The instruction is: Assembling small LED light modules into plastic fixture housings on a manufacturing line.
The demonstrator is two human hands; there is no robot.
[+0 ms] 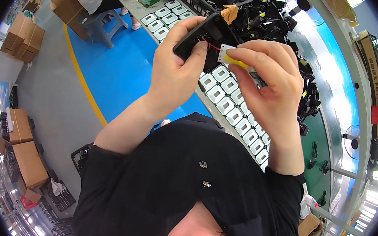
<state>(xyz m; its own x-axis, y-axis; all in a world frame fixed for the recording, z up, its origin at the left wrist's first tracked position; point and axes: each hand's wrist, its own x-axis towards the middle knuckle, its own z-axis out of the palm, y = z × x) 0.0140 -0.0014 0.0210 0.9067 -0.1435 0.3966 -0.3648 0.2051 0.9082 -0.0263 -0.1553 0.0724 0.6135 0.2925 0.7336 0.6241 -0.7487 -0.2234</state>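
- Blue floor (125, 74) spreads to the left of the hands, edged by a yellow line (79, 80); a worktop (133, 6) runs diagonally beneath and beyond them.
- Left hand (176, 67) grips a black housing (224, 30), fingers around its outer edge, thumb pressed inside near a red wire (211, 45). The housing is held up above the worktop.
- Right hand (276, 76) pinches a white plate (223, 53) with a yellow patch between thumb and fingers, just beside the housing.
- The housing looks stiff and fairly light, perhaps slightly slick; its raised rim seems the surest hold.
- The plate looks thin and rigid, best taken by its edges; the slender, flexible wire is likely the fragile part and should not be tugged.
- Materials: matt black, shallow, box-like housing; smooth white plate with small holes along one end.
- Below the hands, white squarish frames (215, 94) with greyish centres sit in neat rows; beyond the right hand, angular black parts (267, 23) lie in a jumbled heap.
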